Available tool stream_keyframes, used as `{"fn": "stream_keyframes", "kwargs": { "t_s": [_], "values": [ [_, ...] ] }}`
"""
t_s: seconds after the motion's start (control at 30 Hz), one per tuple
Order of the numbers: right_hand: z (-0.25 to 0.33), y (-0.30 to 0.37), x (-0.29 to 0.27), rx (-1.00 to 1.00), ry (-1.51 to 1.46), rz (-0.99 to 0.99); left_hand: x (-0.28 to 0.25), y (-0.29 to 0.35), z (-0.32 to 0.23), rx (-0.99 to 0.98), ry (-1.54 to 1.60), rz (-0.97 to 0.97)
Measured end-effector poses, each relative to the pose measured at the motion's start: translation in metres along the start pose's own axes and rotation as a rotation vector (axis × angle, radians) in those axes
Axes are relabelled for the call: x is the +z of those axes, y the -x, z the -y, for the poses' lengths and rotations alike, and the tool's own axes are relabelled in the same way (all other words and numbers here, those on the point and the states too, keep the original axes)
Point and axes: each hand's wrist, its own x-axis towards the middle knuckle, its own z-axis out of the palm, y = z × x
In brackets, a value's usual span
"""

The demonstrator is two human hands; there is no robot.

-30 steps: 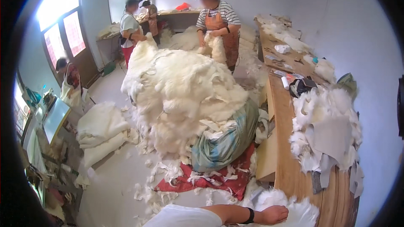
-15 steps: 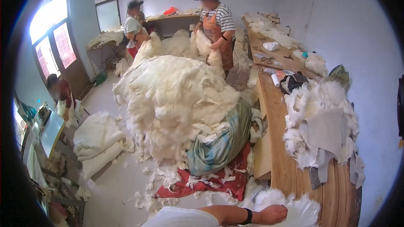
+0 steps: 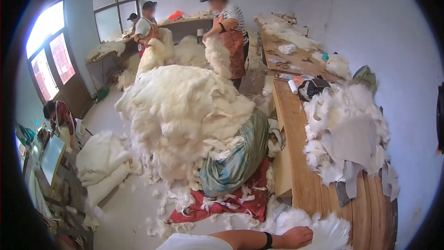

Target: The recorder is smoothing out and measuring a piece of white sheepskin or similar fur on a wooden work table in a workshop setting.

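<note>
At the lower edge my left hand [image 3: 297, 237] rests over a white long-haired sheepskin [image 3: 330, 231]; its fingers are curled closed, and whatever they hold is hidden. A dark band circles the wrist, below a white short sleeve. My right hand is out of the picture. The sheepskin lies by the near end of a long wooden bench [image 3: 307, 190]. Farther along that bench is a heap of fluffy white pelts [image 3: 319, 146] with a smooth grey-beige hide [image 3: 351, 143] on top.
A tall mound of cream fleeces [image 3: 185, 106] fills the middle, with a green-blue sack [image 3: 236, 162] and red cloth [image 3: 208, 208] at its foot. Two aproned people handle fleece behind it. Another person bends at the left by folded hides [image 3: 104, 157]. Scissors [image 3: 283, 65] lie on the far bench.
The view has shifted slightly, moving most things left. The striped-shirt person has lifted one hand with the fleece. The person at the left bends lower. My left hand stays on the sheepskin.
</note>
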Motion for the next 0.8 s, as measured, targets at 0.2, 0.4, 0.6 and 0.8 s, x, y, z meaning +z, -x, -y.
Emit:
{"fn": "stream_keyframes", "kwargs": {
  "t_s": [0.2,0.4,0.6,0.8],
  "values": [
    [-0.001,-0.001,0.0,-0.013,-0.07,-0.015,-0.002,0.0,-0.001,0.001,0.006,0.032],
    [-0.006,0.002,0.003,0.006,-0.039,-0.014,-0.001,-0.003,-0.003,0.007,0.013,-0.016],
    [-0.002,0.001,0.001,-0.005,-0.059,-0.014,-0.008,-0.002,-0.005,-0.004,0.005,-0.024],
    [0.003,0.0,-0.006,-0.003,-0.059,-0.026,0.005,-0.001,0.004,0.068,-0.066,-0.127]
  ]
}}
